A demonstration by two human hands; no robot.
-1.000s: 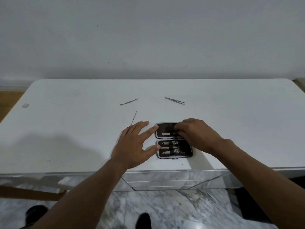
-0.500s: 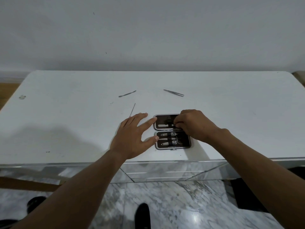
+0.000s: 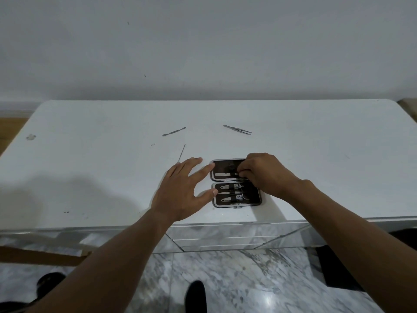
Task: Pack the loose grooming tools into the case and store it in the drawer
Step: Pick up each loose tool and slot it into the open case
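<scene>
A small dark grooming case (image 3: 225, 168) lies open on the white cabinet top (image 3: 90, 168) near the front edge. Its near half holds two clippers under a strap; its far half holds a flat file (image 3: 223, 174). My left hand (image 3: 182, 190) rests flat with fingers spread, its fingertips touching the case's left edge. My right hand (image 3: 264, 175) covers the case's right side, fingers pinched on the end of a tool in the far half. Three loose tools lie beyond: a thin pick (image 3: 181, 152), a cuticle tool (image 3: 174, 131) and tweezers (image 3: 237, 129).
The cabinet front below the edge is mirrored, with drawer lines (image 3: 225, 240) showing. A marble floor (image 3: 237, 281) lies under me, with my dark shoes at the bottom. A plain wall stands behind the cabinet.
The camera has tilted slightly. My right hand's fingers have curled tighter over the far half of the case. My left hand stays at the case's left edge.
</scene>
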